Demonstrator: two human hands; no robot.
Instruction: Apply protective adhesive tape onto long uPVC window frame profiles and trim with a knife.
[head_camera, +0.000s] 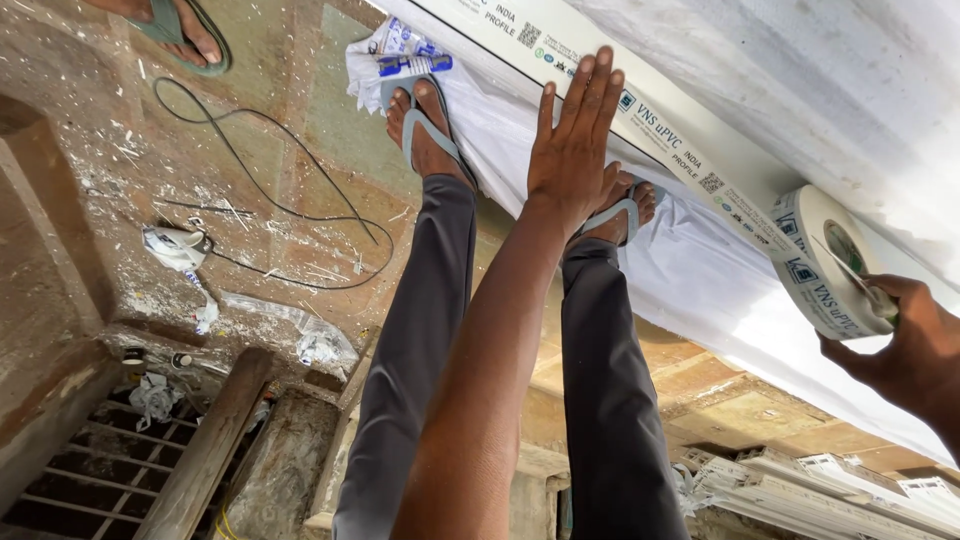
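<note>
My left hand lies flat, fingers spread, on a long white plastic profile that runs diagonally from top centre to the right. It presses on the printed tape stuck along the profile. My right hand grips a white roll of printed tape at the right, with the tape running from the roll onto the profile. Below the profile I see my two legs in dark trousers and my feet in grey flip-flops.
White plastic sheet hangs under the profile. A black cable loops over the dusty stone floor, beside crumpled plastic wrap. Another person's sandalled foot is at top left. White profile offcuts lie bottom right; a metal grate bottom left.
</note>
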